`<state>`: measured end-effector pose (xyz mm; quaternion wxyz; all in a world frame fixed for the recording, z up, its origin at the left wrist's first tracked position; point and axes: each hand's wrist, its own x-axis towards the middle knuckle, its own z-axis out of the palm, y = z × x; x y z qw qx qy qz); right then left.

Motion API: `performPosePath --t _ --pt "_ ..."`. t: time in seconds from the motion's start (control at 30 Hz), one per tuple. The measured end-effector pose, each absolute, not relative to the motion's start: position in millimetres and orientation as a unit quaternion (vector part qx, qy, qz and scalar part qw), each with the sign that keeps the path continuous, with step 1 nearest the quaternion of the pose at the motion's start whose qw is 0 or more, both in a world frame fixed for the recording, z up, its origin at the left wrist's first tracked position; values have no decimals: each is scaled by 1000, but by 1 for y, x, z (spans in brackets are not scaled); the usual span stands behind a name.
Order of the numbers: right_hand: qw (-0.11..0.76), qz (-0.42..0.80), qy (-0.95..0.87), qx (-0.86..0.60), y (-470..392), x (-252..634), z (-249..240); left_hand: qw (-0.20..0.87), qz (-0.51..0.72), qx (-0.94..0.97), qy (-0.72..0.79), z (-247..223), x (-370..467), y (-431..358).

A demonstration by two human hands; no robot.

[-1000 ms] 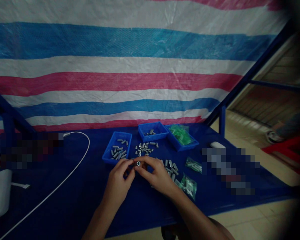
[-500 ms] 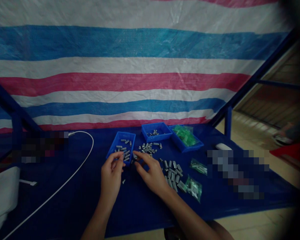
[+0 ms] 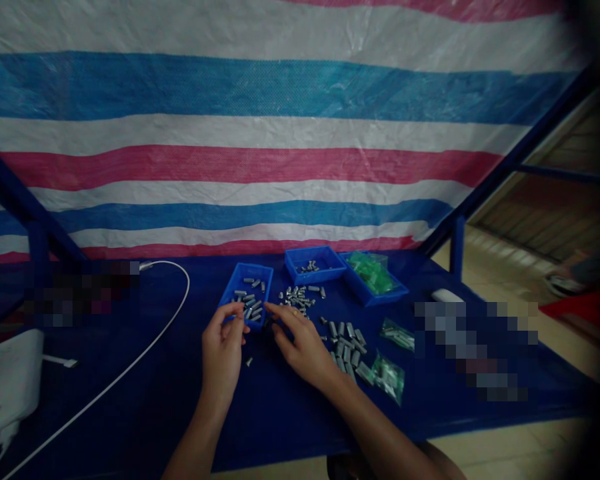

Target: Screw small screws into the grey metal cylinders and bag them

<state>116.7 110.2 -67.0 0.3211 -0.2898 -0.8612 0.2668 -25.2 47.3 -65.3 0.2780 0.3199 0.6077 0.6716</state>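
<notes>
Your left hand point(image 3: 223, 347) hovers at the near edge of the left tray point(image 3: 247, 299), thumb and forefinger pinched together; whether a part sits between them is too small and dark to tell. Your right hand point(image 3: 300, 343) lies loose on the table point(image 3: 145, 407) just right of that tray, forefinger stretched toward its near right corner, gripping nothing that shows.

If you are dropping a part in, bring the pinch over the tray's floor rather than its rim, and let go low so nothing bounces out. One small piece point(image 3: 249, 362) already lies on the table just right of your left hand, apart from the rest; gather it before your wrist sweeps it away.

The sleeves in the tray point(image 3: 250, 301) are short metal cylinders lying flat, long axes mostly running up-right, a few crosswise. Right of the tray sits a loose pile point(image 3: 300, 298); nearer your right wrist a tidier cluster point(image 3: 347, 340) lies side by side. Beyond stand a second tray point(image 3: 314, 263) and a third holding green bags point(image 3: 373, 273).
</notes>
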Motion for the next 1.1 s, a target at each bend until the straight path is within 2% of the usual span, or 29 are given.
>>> performPosePath --t 0.1,0.27,0.4,0.63,0.9,1.1 --pt "300 250 -864 -318 111 121 -63 274 669 321 612 -66 -26 47" --pt "191 197 -913 -301 98 121 -64 259 685 301 611 -70 -33 47" --pt "148 144 -928 -309 82 111 -70 259 680 302 616 -72 -34 47" --pt "130 87 -938 -309 78 101 -76 264 665 321 621 -71 -28 45" --pt "180 130 -924 -310 85 113 -69 264 667 329 615 -66 -25 43" --pt "150 91 -943 -284 72 103 -75 241 672 324 622 -68 -27 45"
